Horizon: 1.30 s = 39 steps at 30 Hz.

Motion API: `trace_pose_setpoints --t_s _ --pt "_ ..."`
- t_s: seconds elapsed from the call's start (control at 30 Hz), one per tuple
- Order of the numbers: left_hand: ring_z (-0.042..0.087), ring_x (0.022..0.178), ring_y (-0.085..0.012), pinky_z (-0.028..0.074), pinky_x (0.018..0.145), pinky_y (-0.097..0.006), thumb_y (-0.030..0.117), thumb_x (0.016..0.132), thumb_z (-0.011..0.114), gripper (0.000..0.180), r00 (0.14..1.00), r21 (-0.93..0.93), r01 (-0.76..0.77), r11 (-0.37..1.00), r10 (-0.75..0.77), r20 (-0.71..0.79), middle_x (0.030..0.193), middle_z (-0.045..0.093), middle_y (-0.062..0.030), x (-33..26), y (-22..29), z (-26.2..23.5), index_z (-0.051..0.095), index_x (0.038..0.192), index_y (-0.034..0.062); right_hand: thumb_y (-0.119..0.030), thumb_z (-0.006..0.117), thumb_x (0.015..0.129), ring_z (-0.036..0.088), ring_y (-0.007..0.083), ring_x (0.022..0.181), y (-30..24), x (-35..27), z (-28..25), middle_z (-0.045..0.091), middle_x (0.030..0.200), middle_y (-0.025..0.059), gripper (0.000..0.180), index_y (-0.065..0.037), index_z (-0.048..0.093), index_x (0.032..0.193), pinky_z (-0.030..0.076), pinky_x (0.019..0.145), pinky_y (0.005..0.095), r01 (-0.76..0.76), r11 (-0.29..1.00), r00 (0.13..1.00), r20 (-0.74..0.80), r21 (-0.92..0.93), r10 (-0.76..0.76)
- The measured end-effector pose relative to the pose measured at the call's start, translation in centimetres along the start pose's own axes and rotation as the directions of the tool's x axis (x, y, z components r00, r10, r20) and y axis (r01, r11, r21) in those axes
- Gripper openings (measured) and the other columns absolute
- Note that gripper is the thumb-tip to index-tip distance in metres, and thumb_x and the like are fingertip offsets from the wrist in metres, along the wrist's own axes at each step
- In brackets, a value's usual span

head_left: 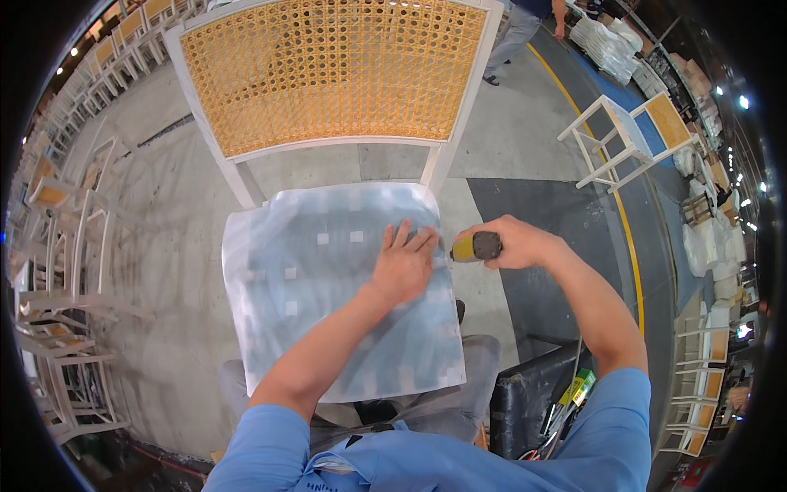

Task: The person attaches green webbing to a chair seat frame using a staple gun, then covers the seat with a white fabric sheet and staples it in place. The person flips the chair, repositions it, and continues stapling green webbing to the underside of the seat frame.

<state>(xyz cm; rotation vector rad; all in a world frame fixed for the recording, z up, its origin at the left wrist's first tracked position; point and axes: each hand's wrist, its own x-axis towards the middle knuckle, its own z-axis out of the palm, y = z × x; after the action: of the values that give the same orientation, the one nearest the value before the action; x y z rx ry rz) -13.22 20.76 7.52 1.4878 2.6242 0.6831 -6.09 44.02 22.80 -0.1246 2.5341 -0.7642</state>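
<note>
In front of me stands a white wooden chair with a woven cane back (336, 78). A thin whitish film covers its pale blue seat (344, 328), and several small white squares show on it. My left hand (403, 264) lies flat on the seat's right half, fingers spread, with nothing in it. Just off the seat's right edge, my right hand (520, 243) is wrapped round a yellow and dark grey drill (475, 246). The drill's front end is close to the seat edge; whether it touches the chair cannot be made out.
Beside my right leg is a black bag (525, 402) with tools and a green-and-yellow box (578, 385). Another white chair (627, 139) stands at the far right near a yellow floor line (627, 238). Stacked chair frames (74, 303) line the left. A person (512, 41) is at the back.
</note>
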Motion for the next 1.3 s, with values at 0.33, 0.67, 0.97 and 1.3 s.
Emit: trace_pose_setpoints --t_s 0.33,0.67,0.97,1.3 --pt "0.027 0.157 -0.041 0.019 0.128 -0.063 0.025 0.104 0.053 0.05 0.999 0.06 0.039 0.997 -0.039 0.001 0.165 0.042 0.0046 3.7 -3.0 0.0 0.052 0.154 0.02 -0.004 0.077 0.071 0.071 0.0364 0.102 0.6 3.8 -2.7 0.077 0.111 0.0154 0.061 -0.012 0.068 0.131 0.057 0.09 0.0426 -0.035 0.999 0.999 -0.036 -0.007 0.035" --pt "0.032 0.155 -0.0418 0.021 0.126 -0.066 0.024 0.103 0.056 0.05 0.999 0.04 0.024 0.999 -0.023 -0.043 0.164 0.043 -0.0001 3.6 -2.9 0.1 0.054 0.152 0.018 -0.005 0.078 0.073 0.071 0.0326 0.095 2.4 5.4 -1.3 0.076 0.105 0.0153 0.051 -0.006 0.068 0.123 0.057 0.087 0.0412 -0.005 0.999 0.999 -0.042 0.035 0.007" --pt "0.025 0.153 -0.0537 0.02 0.123 -0.07 0.024 0.101 0.061 0.049 0.986 -0.043 0.123 0.992 -0.127 -0.108 0.163 0.034 -0.0202 5.0 -3.6 -0.3 0.056 0.15 0.0221 -0.013 0.084 0.078 0.062 0.0133 0.06 1.7 4.2 -1.9 0.073 0.086 0.0049 0.033 0.0 0.071 0.105 0.052 0.06 0.0321 -0.2 0.881 0.961 -0.092 0.429 0.262" --pt "0.023 0.155 -0.0507 0.014 0.125 -0.071 0.028 0.102 0.058 0.05 0.985 -0.032 0.15 0.988 -0.152 -0.081 0.163 0.035 -0.0199 5.8 -4.0 0.1 0.055 0.152 0.0251 -0.013 0.084 0.077 0.061 0.014 0.058 2.9 7.8 -1.1 0.072 0.083 0.0065 0.036 0.001 0.071 0.106 0.052 0.059 0.0324 -0.213 0.882 0.929 -0.194 0.421 0.317"
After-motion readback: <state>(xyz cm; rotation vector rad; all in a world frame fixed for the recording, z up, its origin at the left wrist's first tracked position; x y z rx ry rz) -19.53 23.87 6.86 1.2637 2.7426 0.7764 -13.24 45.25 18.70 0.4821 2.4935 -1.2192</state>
